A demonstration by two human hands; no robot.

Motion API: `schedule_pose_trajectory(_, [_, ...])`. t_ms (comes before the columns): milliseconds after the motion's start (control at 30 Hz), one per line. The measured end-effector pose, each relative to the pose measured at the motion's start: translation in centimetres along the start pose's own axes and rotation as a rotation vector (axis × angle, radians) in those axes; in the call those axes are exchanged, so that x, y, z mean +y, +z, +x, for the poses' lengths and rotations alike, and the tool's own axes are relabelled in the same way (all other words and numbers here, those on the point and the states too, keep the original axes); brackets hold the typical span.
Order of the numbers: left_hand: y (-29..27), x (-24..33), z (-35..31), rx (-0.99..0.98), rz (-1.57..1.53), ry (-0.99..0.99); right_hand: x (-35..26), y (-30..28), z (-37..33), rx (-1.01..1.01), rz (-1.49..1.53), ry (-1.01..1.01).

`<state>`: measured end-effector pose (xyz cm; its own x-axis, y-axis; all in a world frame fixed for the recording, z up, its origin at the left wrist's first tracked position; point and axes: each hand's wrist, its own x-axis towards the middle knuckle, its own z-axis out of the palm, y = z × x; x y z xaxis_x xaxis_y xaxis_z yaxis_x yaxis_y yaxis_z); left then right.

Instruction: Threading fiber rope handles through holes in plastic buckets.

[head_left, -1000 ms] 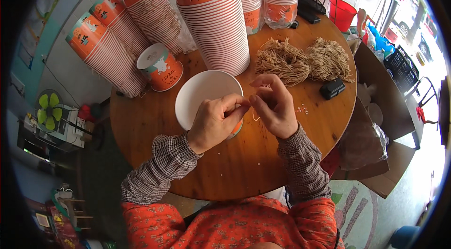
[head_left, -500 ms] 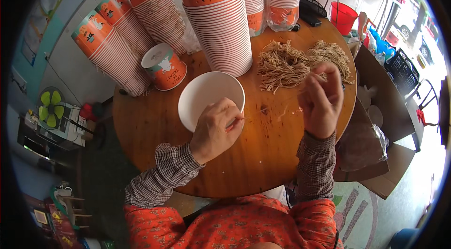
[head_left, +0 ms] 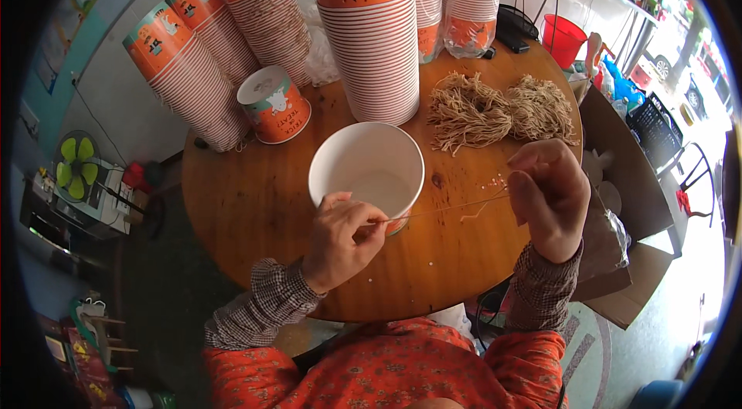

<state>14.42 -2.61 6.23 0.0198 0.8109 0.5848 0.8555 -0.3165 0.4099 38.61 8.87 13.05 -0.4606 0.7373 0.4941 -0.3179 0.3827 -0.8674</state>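
Note:
A thin tan string [head_left: 456, 207] stretches between my two hands over the round wooden table [head_left: 255, 208]. My left hand [head_left: 340, 243] is closed in a pinch on one part of it, beside the near rim of a paper bucket [head_left: 367, 148]. The bucket stands upright with its white inside showing. My right hand [head_left: 553, 204] is closed on the string's other part, its fingertips pinched together. Two bundles of tan strings [head_left: 470, 114] lie beyond my right hand. A short twist of string [head_left: 485, 210] and small pale bits lie on the tabletop.
A tall stack of paper buckets [head_left: 379, 57] stands behind the white one. An orange bucket [head_left: 282, 115] and leaning stacks [head_left: 193, 84] are at the left. Bagged stacks [head_left: 470, 3] stand at the back. Right of the table are a cardboard box [head_left: 630, 154] and a red pail [head_left: 563, 42].
My right hand has moved right and a little nearer to me. My left hand has moved slightly left and down, off the bucket's opening, and the string now shows taut between them.

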Motion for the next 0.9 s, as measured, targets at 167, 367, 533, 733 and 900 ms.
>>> schedule_pose_trajectory(167, [0.7, 0.6, -0.9, -0.006, -0.019, -0.027, -1.5, 2.0, 0.0, -0.008, -0.007, -0.152])
schedule_pose_trajectory(367, [1.2, 0.2, -0.8, -0.017, -0.036, 0.045, -3.4, 4.9, 3.0, -0.044, -0.128, -0.190])
schedule_pose_trajectory(533, [0.0, -1.5, -1.2, -0.086, -0.068, 0.037, 1.8, 1.9, 7.9, 0.000, -0.205, -0.134])
schedule_pose_trajectory(733, [-2.2, -4.5, -0.8, -0.086, -0.072, 0.092, 3.0, -3.1, 9.5, -0.155, -0.163, 0.170])
schedule_pose_trajectory(900, [-4.7, -7.3, -0.4, -0.146, 0.190, 0.218, 6.6, -7.4, 9.8, -0.366, -0.451, 0.274])
